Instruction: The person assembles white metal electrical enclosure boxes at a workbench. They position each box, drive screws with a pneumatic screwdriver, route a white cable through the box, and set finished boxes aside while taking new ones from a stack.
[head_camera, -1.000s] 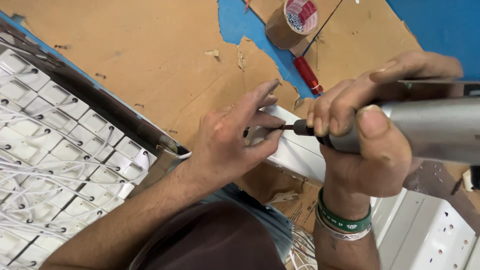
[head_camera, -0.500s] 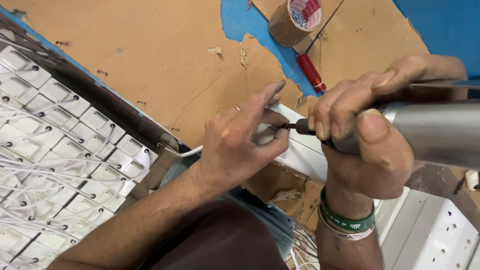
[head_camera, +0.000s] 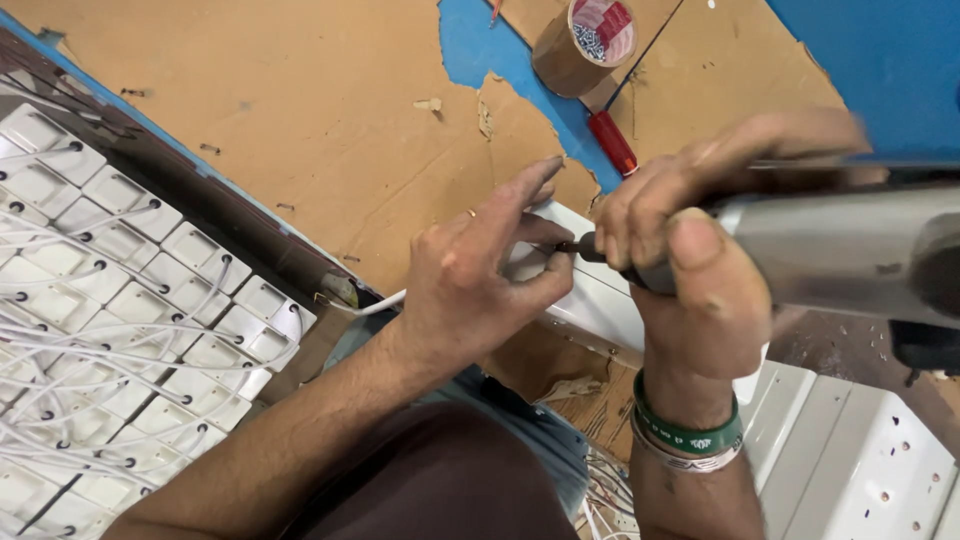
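Two hands working: right hand (head_camera: 690, 270) gripping grey metal power screwdriver (head_camera: 840, 250), fingers fully closed; left hand (head_camera: 480, 280) fingers pinching bit tip against white plastic strip (head_camera: 600, 300).

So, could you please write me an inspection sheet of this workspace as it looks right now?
Surface: brown cardboard sheet, torn, over a blue top.
Job's things: white plastic strip; grey power screwdriver, its bit at the strip.
Clutter: tape roll holding screws; red-handled tool; cardboard scraps.
Grippers: left hand steadies the bit tip; right hand grips the screwdriver.
Cables: white wires across stacked white modules.
Surroundings: white housing at lower right.
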